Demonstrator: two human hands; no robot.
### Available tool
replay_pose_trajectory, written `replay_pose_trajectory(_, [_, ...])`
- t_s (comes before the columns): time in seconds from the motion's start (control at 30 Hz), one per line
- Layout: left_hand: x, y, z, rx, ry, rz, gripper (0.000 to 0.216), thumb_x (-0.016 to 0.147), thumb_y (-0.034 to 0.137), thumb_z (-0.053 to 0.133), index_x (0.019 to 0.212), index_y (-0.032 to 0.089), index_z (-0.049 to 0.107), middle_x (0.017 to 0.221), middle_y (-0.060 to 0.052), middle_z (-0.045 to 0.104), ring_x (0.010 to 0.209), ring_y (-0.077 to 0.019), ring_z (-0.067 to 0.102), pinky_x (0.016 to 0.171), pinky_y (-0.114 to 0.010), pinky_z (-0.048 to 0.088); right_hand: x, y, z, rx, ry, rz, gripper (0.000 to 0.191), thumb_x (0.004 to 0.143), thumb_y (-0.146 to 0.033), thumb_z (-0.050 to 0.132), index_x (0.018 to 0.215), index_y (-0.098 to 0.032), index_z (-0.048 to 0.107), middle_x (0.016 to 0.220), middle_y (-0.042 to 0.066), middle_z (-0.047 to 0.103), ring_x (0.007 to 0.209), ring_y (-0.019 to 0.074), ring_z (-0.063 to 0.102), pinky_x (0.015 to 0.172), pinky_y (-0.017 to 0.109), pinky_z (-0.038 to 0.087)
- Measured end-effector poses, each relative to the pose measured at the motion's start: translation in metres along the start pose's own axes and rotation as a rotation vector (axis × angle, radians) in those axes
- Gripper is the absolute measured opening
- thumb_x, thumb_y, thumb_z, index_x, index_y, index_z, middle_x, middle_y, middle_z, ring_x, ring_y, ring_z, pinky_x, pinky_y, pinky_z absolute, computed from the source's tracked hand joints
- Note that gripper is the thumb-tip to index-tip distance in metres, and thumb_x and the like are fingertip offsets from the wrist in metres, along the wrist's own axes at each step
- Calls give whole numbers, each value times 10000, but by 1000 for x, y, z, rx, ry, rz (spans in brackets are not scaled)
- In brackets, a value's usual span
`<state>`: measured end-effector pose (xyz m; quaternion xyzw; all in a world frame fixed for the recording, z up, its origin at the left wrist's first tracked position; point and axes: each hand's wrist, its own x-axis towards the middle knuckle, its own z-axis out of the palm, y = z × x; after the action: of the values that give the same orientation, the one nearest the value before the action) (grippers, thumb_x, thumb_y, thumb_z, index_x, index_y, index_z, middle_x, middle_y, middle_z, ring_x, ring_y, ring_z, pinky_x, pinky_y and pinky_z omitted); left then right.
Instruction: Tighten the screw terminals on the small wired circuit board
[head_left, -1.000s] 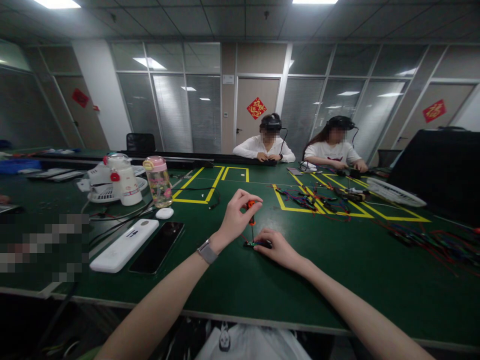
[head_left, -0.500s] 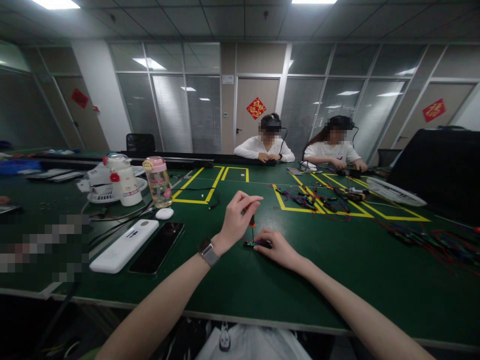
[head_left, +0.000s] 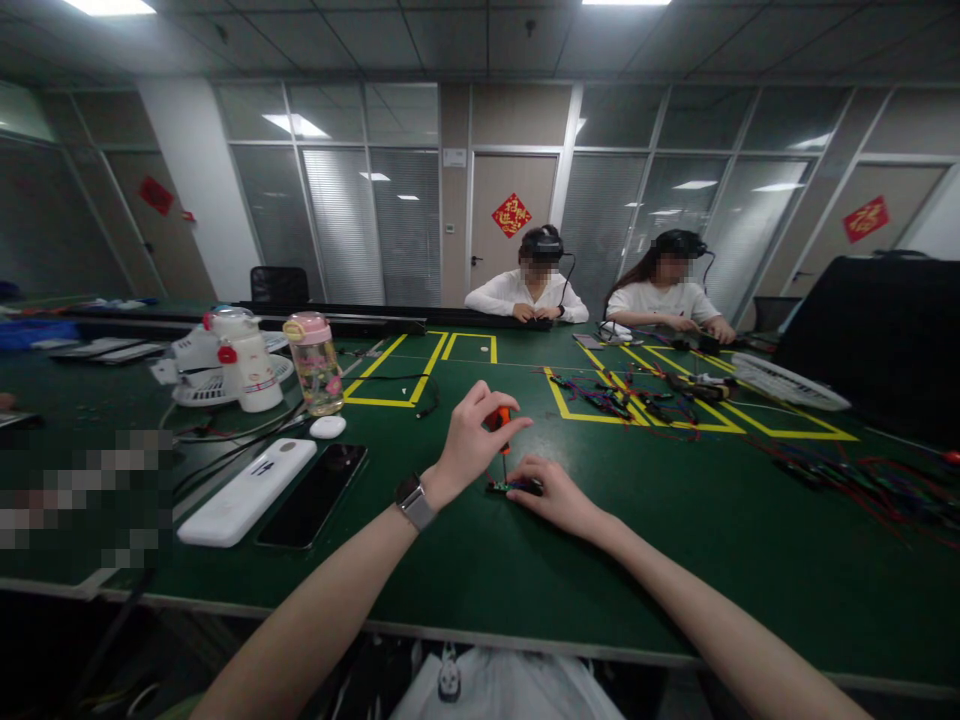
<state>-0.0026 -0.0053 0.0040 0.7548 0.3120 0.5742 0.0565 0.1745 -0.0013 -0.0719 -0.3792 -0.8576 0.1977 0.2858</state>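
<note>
My left hand (head_left: 471, 440), with a watch on its wrist, has its fingers curled at the handle of an orange and black screwdriver (head_left: 504, 418). Its thumb sticks out to the right, off the handle. The screwdriver stands upright, its thin shaft reaching down to a small green circuit board (head_left: 496, 487) on the table. My right hand (head_left: 551, 495) rests low on the table, its fingers closed on the right part of the board and a dark piece beside it. The tip's exact contact point is too small to make out.
On the green table (head_left: 450, 590) at left lie a black phone (head_left: 315, 495), a white power bank (head_left: 247, 492) and an earbud case (head_left: 328, 428); behind stands a pink-lidded bottle (head_left: 315, 365). Wired boards (head_left: 600, 395) lie at right. Two people sit across.
The left thumb and fingers have spread apart around the screwdriver, so more of its orange handle shows. My right hand and the circuit board stay in place.
</note>
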Motion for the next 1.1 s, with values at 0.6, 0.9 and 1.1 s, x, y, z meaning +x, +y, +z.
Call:
replay_pose_trajectory(0.6, [3, -1, -3, 52, 7, -18, 177, 924, 305, 562, 882, 176, 677, 797, -16, 549, 736, -137, 537, 701, -257, 446, 0, 2, 1, 17, -2, -6, 99, 815, -180, 683, 903, -161, 723, 852, 49, 627, 782, 177, 591, 731, 289, 466])
replay_pose_trajectory(0.9, [-2, -3, 4, -230, -171, -60, 358, 990, 223, 386, 1327, 239, 505, 1132, -60, 600, 881, -133, 644, 812, -267, 518, 0, 0, -1, 11, -11, 3, 93, 813, -171, 683, 894, -145, 720, 851, 57, 620, 764, 178, 581, 719, 293, 463])
replay_pose_trajectory(1.1, [0, -1, 3, -45, -60, -2, 147, 887, 243, 614, 1020, 202, 660, 833, -5, 523, 733, -121, 557, 688, -235, 494, 1, -2, -1, 7, -12, 11, 88, 812, -173, 685, 889, -149, 720, 853, 56, 621, 776, 183, 581, 730, 299, 462])
